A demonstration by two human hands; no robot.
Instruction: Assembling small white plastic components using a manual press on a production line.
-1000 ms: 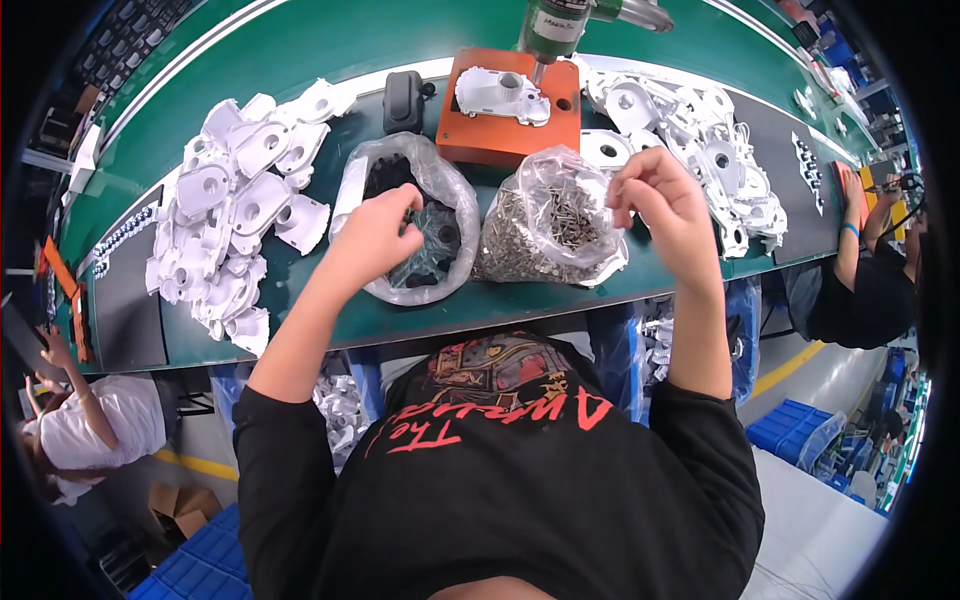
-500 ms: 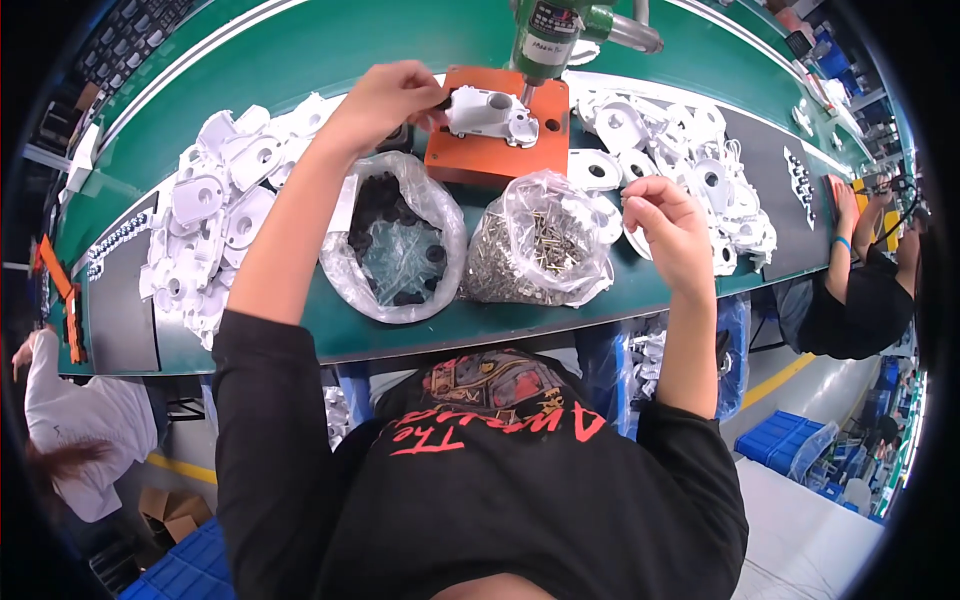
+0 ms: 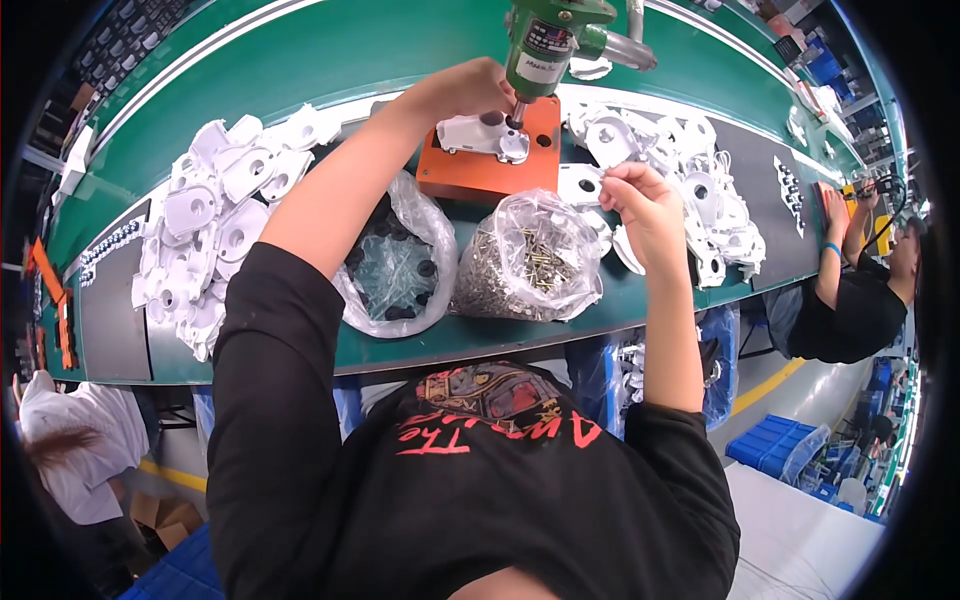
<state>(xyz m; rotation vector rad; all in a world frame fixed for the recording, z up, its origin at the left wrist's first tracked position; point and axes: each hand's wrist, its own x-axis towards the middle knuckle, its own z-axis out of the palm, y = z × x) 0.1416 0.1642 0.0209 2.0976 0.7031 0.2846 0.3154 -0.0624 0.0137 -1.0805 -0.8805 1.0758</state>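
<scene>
A white housing (image 3: 462,134) lies on the orange block (image 3: 455,178), the green driver (image 3: 540,45) pointing down over it. The left hand (image 3: 473,88) is at the block's far edge; the right hand (image 3: 645,207) — fingers curled — is right of the block. White parts (image 3: 190,208) flank it; a screw bag (image 3: 480,275) sits before it.

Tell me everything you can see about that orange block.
The orange block is a squat, flat-topped box; its material is unclear. A dark round hole shows near its right side. It sits flat on the green bench, beyond the bag of screws. A white part lies on top, beneath the green tool.
</scene>
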